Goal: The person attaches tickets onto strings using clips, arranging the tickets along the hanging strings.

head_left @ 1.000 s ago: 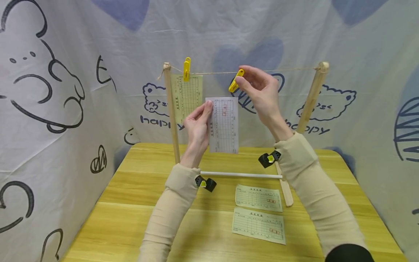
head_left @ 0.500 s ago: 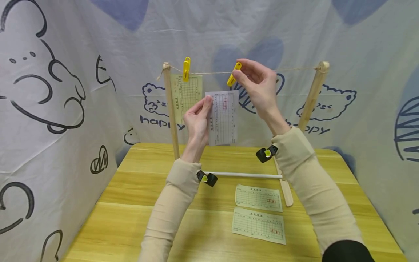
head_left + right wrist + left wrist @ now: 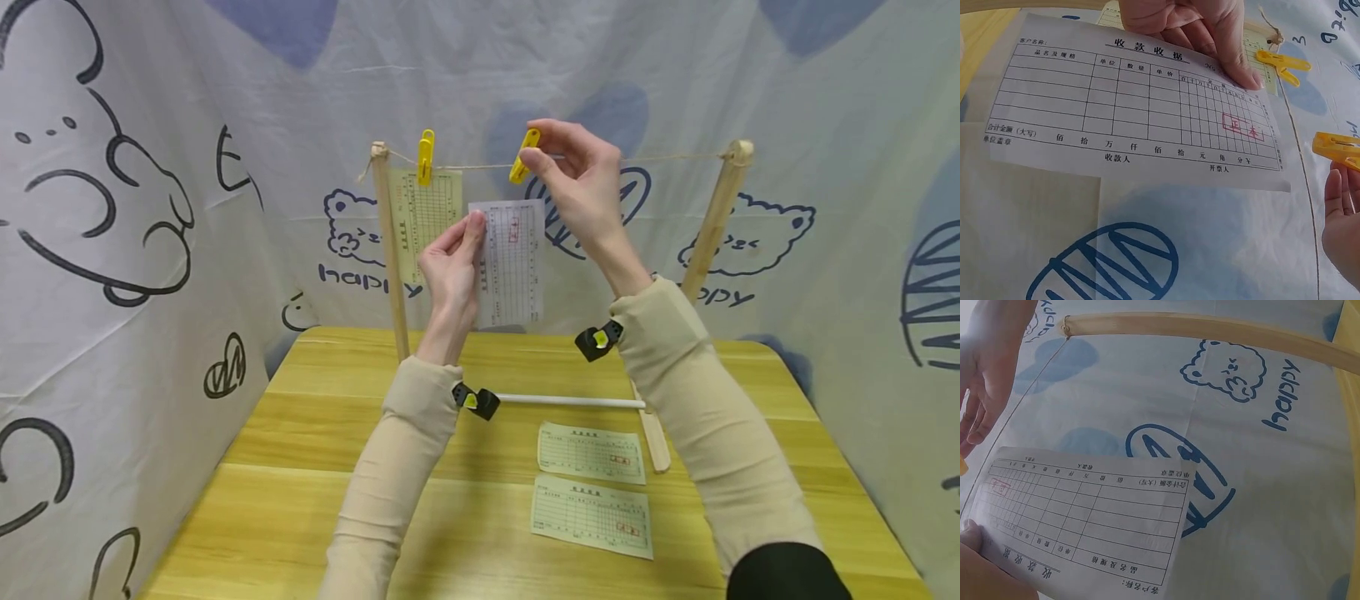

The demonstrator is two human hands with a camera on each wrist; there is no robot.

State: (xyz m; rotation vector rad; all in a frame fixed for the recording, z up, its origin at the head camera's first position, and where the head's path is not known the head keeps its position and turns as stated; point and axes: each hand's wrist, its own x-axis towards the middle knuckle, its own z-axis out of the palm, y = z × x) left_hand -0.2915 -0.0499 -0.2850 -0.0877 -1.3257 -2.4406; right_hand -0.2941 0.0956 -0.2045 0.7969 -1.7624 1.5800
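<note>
A white receipt slip (image 3: 512,262) with a printed grid and a red stamp hangs sideways from my left hand (image 3: 452,267), which pinches its left edge near the top. My right hand (image 3: 581,179) pinches a yellow clothespin (image 3: 524,157) between thumb and fingers, up at the string (image 3: 480,167) and above the slip. In the right wrist view the receipt slip (image 3: 1141,106) faces me, apart from the clothespin (image 3: 1338,149). A second yellow clothespin (image 3: 425,158) fastens a yellowish receipt (image 3: 438,208) to the string on the left.
Two wooden posts (image 3: 393,275) (image 3: 712,225) carry the string over a wooden table (image 3: 300,467). A white rod (image 3: 570,402) runs low between them. Two greenish receipts (image 3: 592,452) (image 3: 592,515) lie on the table at front right. A printed curtain (image 3: 465,67) hangs behind.
My left hand has raised the white slip closer to the string. The right hand has moved up and left with its clothespin, from below the string to its level.
</note>
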